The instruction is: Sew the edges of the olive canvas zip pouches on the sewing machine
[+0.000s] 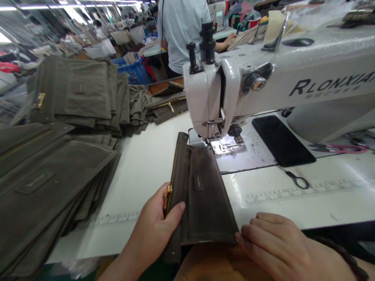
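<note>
Left hand (156, 220) grips the dark panel (209, 210) along its zippered left side, right hand (274, 246) pinches the near right corner, far end at the sewing machine (199, 93)!

The head camera is looking forward and down, close above the left hand (154, 224) and right hand (275, 242). It is facing across the table (140, 168) toward the machine (263, 74).

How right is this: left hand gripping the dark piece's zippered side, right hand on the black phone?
Not quite: the head view shows the right hand at the near right corner of the dark piece, not on the black phone. The left hand does grip the zippered side.
</note>
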Motion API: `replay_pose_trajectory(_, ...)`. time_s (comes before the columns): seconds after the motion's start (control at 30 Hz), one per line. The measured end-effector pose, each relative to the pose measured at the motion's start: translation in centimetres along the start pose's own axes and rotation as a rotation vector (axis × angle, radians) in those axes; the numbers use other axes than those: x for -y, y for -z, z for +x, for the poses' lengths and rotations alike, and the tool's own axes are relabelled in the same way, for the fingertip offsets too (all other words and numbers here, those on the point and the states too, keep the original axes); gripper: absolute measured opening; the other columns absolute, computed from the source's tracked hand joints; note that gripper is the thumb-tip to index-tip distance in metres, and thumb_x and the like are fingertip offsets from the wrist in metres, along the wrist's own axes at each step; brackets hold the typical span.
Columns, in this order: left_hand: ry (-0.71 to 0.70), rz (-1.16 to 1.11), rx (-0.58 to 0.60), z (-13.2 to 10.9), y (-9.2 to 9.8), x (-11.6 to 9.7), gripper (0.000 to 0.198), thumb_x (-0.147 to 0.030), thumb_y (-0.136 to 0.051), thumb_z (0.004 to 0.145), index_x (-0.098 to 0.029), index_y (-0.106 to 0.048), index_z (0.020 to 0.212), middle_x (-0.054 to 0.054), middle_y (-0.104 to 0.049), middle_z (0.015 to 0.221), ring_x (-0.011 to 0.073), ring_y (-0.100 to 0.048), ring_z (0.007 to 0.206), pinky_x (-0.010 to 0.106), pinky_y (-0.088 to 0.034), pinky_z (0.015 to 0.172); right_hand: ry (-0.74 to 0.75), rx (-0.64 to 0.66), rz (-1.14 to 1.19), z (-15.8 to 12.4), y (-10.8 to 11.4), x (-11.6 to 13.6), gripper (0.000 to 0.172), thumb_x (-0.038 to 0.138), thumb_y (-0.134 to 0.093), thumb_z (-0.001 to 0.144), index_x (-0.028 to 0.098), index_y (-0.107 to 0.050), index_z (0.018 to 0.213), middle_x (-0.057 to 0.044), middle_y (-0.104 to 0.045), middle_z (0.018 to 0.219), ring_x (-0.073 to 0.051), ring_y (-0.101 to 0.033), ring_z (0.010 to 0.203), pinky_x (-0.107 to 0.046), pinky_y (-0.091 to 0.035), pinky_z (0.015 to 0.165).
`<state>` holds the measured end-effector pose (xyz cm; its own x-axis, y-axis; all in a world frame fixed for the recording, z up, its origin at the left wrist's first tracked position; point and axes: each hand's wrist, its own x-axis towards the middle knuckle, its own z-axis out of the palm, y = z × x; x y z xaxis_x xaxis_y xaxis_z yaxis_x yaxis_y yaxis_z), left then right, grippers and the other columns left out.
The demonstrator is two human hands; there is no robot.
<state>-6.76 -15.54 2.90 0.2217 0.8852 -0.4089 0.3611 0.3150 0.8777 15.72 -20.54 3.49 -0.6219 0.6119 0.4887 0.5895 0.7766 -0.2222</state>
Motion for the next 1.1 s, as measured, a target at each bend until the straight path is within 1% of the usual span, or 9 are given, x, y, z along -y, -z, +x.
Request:
replay_pose_trajectory(0.13,-0.037,0.112,-0.048,0.4,-0.3,0.6,0.027,-0.028,-0.050,0.078,-0.017,-0.050,0.103,0.006,-0.063,0.095,0.0199,-0.059,0.081,0.031,-0.048,0.073,-0.024,0.078,-0.004,-0.4,-0.6,-0.2,0.053,0.010,-0.011,0.091,0.011,-0.061,0.075,-0.005,-0.059,0.062,-0.012,-0.050,0.055,-0.026,-0.039,0.055)
replay_pose_trajectory(0.2,-0.048,0.155,-0.066,0.8,-0.3,0.8,0.023,-0.029,-0.050,0.078,-0.018,-0.052,0.098,0.004,-0.063,0.090,0.0198,-0.059,0.078,0.031,-0.048,0.071,-0.039,0.128,-0.002,-0.7,-1.1,-0.6,0.051,0.009,-0.011,0.090,0.011,-0.061,0.079,-0.006,-0.060,0.066,-0.013,-0.050,0.058,-0.027,-0.039,0.057)
replay_pose_trajectory(0.3,-0.065,0.195,-0.079,1.6,-0.4,0.7,0.020,-0.028,-0.052,0.076,-0.019,-0.053,0.093,0.004,-0.063,0.085,0.0199,-0.058,0.075,0.030,-0.047,0.069,-0.082,0.228,0.041,-0.8,-1.8,-1.4,0.043,0.007,-0.018,0.088,0.012,-0.060,0.081,-0.007,-0.057,0.069,-0.015,-0.048,0.061,-0.029,-0.037,0.058)
replay_pose_trajectory(0.43,-0.088,0.180,-0.110,2.9,-0.1,0.2,0.023,-0.026,-0.055,0.074,-0.019,-0.054,0.095,0.004,-0.064,0.087,0.0212,-0.059,0.078,0.029,-0.047,0.070,-0.123,0.351,0.108,-0.1,-2.5,-2.7,0.027,0.005,-0.033,0.082,0.014,-0.058,0.080,-0.005,-0.053,0.070,-0.016,-0.043,0.061,-0.029,-0.034,0.057)
replay_pose_trajectory(0.6,-0.103,0.243,-0.106,4.4,0.4,-0.2,0.022,-0.028,-0.052,0.076,-0.020,-0.051,0.097,0.002,-0.063,0.083,0.0206,-0.059,0.075,0.029,-0.046,0.066,-0.134,0.453,0.127,1.3,-2.6,-4.1,0.018,0.004,-0.040,0.079,0.016,-0.052,0.071,-0.003,-0.051,0.070,-0.015,-0.041,0.061,-0.028,-0.031,0.058)
replay_pose_trajectory(0.73,-0.131,0.329,-0.112,5.6,0.7,-0.5,0.021,-0.029,-0.051,0.076,-0.019,-0.051,0.095,0.001,-0.060,0.076,0.0201,-0.058,0.072,0.028,-0.044,0.061,-0.112,0.437,0.106,2.1,-2.9,-5.3,0.020,0.004,-0.040,0.080,0.015,-0.052,0.068,-0.003,-0.051,0.069,-0.014,-0.040,0.058,-0.028,-0.029,0.053)
replay_pose_trajectory(0.83,-0.153,0.340,-0.123,6.6,0.9,-0.7,0.019,-0.029,-0.050,0.076,-0.018,-0.050,0.092,0.001,-0.059,0.076,0.0195,-0.057,0.071,0.028,-0.044,0.062,-0.098,0.405,0.063,2.3,-3.4,-6.1,0.021,0.006,-0.039,0.081,0.015,-0.053,0.069,-0.003,-0.051,0.068,-0.015,-0.042,0.058,-0.028,-0.030,0.053)
replay_pose_trajectory(1.0,-0.167,0.392,-0.168,8.2,1.3,-1.0,0.020,-0.028,-0.051,0.074,-0.017,-0.050,0.091,0.002,-0.059,0.075,0.0196,-0.056,0.070,0.028,-0.043,0.061,-0.013,0.318,-0.095,2.5,-4.0,-7.0,0.026,0.007,-0.034,0.084,0.011,-0.059,0.079,-0.005,-0.052,0.067,-0.015,-0.043,0.055,-0.029,-0.030,0.052)
replay_pose_trajectory(1.1,-0.196,0.465,-0.194,9.1,1.6,-1.3,0.018,-0.028,-0.049,0.074,-0.017,-0.050,0.088,0.002,-0.059,0.075,0.0189,-0.055,0.069,0.028,-0.042,0.061,0.005,0.289,-0.154,2.5,-4.2,-7.4,0.026,0.008,-0.033,0.086,0.009,-0.059,0.087,-0.005,-0.052,0.066,-0.015,-0.044,0.055,-0.029,-0.029,0.051)
